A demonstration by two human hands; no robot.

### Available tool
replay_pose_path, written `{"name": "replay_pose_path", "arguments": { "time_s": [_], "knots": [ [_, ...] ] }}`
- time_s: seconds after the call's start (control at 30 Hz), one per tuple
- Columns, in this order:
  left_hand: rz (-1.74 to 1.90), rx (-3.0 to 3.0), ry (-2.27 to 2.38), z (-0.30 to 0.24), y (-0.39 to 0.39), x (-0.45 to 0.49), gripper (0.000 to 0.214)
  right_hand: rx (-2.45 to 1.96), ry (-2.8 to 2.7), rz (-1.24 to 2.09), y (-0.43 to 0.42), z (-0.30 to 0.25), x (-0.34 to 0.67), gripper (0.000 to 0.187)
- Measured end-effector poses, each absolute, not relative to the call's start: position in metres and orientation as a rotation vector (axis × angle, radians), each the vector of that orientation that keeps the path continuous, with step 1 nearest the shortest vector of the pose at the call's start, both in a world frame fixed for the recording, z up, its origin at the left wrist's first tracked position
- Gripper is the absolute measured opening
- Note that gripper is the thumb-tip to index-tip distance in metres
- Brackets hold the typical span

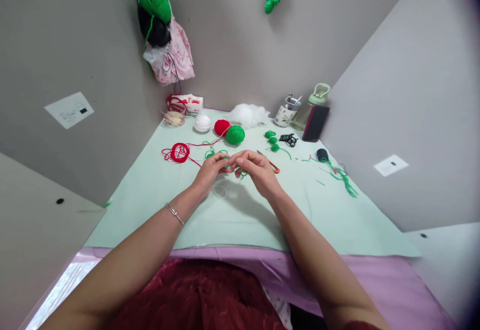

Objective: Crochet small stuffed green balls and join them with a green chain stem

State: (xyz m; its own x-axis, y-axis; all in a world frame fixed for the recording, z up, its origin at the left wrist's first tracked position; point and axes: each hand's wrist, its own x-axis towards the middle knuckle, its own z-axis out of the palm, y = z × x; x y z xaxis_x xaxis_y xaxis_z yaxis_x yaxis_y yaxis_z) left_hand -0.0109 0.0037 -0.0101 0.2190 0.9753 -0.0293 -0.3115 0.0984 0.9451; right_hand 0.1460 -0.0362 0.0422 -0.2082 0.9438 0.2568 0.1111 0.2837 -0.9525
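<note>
Left hand [216, 166] and right hand [255, 167] pinch green yarn [243, 174], which could snag red yarn (at left) [180, 153] if tugged.

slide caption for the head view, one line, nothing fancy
Left hand and right hand hold green yarn above a pale tabletop, a red yarn ball and green yarn ball beyond.

Matt green yarn [243, 174], shiny metal bracelet [174, 213], fluffy stuffing [248, 116]
</note>
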Motion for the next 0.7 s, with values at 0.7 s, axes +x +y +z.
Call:
{"name": "replay_pose_path", "arguments": {
  "time_s": [0.7],
  "knots": [
    [1.081, 0.984, 0.685, -0.010, -0.002, -0.009, 0.040, -1.391, -1.690, 0.812, -0.018, 0.019, 0.150, 0.036]
  ]
}}
